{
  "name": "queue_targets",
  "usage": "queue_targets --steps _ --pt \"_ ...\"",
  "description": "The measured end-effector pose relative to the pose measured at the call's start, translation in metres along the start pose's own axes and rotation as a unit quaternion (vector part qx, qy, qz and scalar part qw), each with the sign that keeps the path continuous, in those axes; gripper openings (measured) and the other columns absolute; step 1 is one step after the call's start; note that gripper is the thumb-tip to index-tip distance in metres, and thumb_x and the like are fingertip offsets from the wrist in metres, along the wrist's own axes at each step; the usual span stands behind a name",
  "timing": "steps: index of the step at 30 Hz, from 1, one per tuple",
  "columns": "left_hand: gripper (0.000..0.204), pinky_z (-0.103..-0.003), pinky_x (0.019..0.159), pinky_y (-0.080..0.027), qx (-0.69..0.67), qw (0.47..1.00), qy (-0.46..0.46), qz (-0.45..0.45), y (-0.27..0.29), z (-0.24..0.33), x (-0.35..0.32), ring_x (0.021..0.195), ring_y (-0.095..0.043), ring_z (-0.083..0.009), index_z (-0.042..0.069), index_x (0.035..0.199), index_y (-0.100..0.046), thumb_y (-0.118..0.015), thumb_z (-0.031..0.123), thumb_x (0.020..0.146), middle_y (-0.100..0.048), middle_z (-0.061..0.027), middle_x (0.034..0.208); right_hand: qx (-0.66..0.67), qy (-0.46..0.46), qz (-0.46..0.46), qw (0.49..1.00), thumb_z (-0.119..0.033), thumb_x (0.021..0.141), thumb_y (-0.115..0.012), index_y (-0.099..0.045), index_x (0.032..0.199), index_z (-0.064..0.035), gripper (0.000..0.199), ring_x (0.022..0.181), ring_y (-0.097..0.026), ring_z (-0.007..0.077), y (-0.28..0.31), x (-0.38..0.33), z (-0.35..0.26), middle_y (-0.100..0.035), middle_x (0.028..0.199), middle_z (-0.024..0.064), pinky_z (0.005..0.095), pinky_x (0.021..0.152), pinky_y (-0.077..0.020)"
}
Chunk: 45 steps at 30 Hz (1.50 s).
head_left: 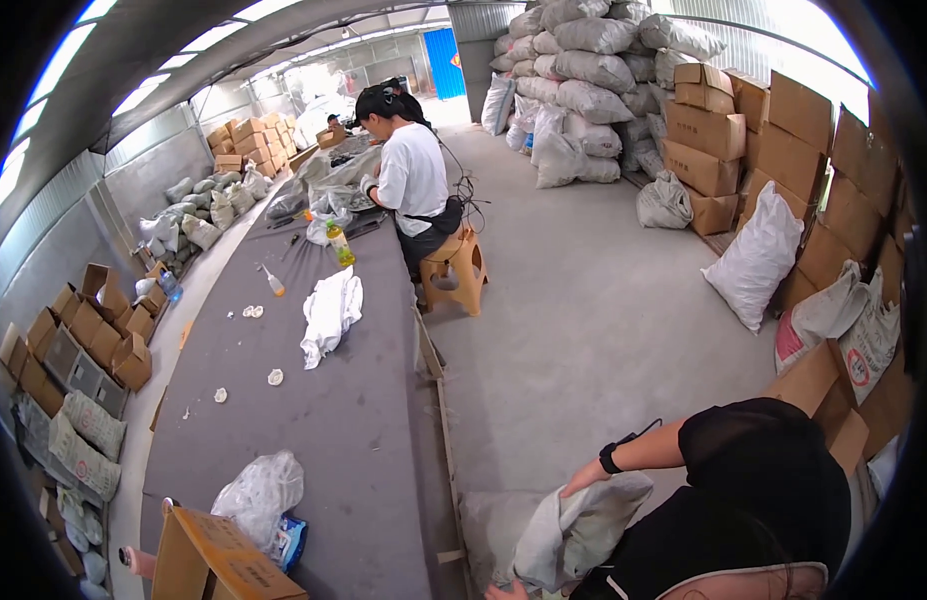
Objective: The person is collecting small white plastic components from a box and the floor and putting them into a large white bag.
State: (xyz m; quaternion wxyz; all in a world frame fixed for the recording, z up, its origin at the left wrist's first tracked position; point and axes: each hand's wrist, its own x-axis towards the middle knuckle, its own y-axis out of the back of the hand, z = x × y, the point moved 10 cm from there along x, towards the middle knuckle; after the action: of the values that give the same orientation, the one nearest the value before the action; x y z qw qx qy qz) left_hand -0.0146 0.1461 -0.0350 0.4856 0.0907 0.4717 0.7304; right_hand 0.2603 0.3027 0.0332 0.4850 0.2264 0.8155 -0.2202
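And lower right, my right hand (583, 477) is pinching the pale sack (551, 545), seemingly steadying its folds, while my left hand (507, 591), cropped below, I can't tell.

Along the near and middle stretch of the grey table (323, 430), I'm counting four round whitish pieces (275, 377), two bottles (339, 246) and one bunched white cloth (333, 310), with one clear bag (263, 492), one blue packet (292, 541) and one carton (211, 555) sitting at its near end. To its right, one pale sack (573, 540) is slumping and one orange stool (459, 275) is standing farther along.
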Motion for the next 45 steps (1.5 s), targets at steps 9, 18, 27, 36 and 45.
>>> queue_targets --steps 9,18,27,36,45 --pt "0.087 -0.045 0.095 -0.028 0.107 0.981 0.158 0.022 -0.046 0.001 0.004 0.119 -0.030 -0.0359 0.003 0.129 -0.026 -0.054 0.058 0.068 -0.033 -0.0148 0.130 0.084 0.018 -0.007 0.996 -0.043 0.081 -0.051 -0.051 0.110 -0.0003 0.052 0.101 -0.048 0.0152 -0.018 -0.043 -0.017 -0.052 0.113 0.0080 0.0291 0.088 -0.0368" --pt "0.085 -0.045 0.095 -0.028 -0.067 0.982 0.179 0.006 -0.008 0.004 0.030 0.118 -0.031 -0.0349 0.003 0.129 -0.027 -0.054 0.058 0.069 -0.033 -0.0143 0.129 -0.474 0.172 0.123 0.855 -0.026 0.061 -0.067 -0.039 0.119 -0.0099 0.067 0.098 -0.051 0.0310 0.018 -0.046 0.008 -0.056 0.097 0.0175 0.0387 0.080 -0.0408" --pt "0.084 -0.045 0.094 -0.029 -0.199 0.964 0.175 0.012 0.092 0.017 0.038 0.118 -0.032 -0.0338 0.003 0.129 -0.028 -0.053 0.058 0.070 -0.034 -0.0137 0.129 -0.509 0.132 0.345 0.777 -0.021 0.064 -0.057 -0.061 0.084 -0.0158 0.021 0.083 -0.056 0.0293 0.068 -0.059 0.004 -0.058 0.082 0.0095 0.0420 0.070 -0.0417" --pt "0.083 -0.045 0.094 -0.029 -0.358 0.918 0.173 0.014 0.124 0.064 0.047 0.117 -0.032 -0.0326 0.004 0.128 -0.029 -0.053 0.058 0.070 -0.035 -0.0132 0.128 0.025 0.194 0.525 0.828 -0.020 0.070 -0.050 -0.060 0.085 -0.0109 0.020 0.085 -0.055 0.0293 0.124 -0.030 0.108 -0.059 0.087 0.0136 0.0379 0.075 -0.0424" --pt "0.081 -0.045 0.094 -0.029 -0.524 0.837 0.155 0.033 0.124 0.164 0.034 0.117 -0.033 -0.0315 0.004 0.128 -0.030 -0.052 0.058 0.071 -0.036 -0.0126 0.127 0.483 0.292 0.272 0.779 -0.016 0.076 -0.050 -0.058 0.093 0.0050 0.028 0.082 -0.056 0.0213 0.129 -0.062 -0.057 -0.060 0.090 0.0119 0.0327 0.074 -0.0439"
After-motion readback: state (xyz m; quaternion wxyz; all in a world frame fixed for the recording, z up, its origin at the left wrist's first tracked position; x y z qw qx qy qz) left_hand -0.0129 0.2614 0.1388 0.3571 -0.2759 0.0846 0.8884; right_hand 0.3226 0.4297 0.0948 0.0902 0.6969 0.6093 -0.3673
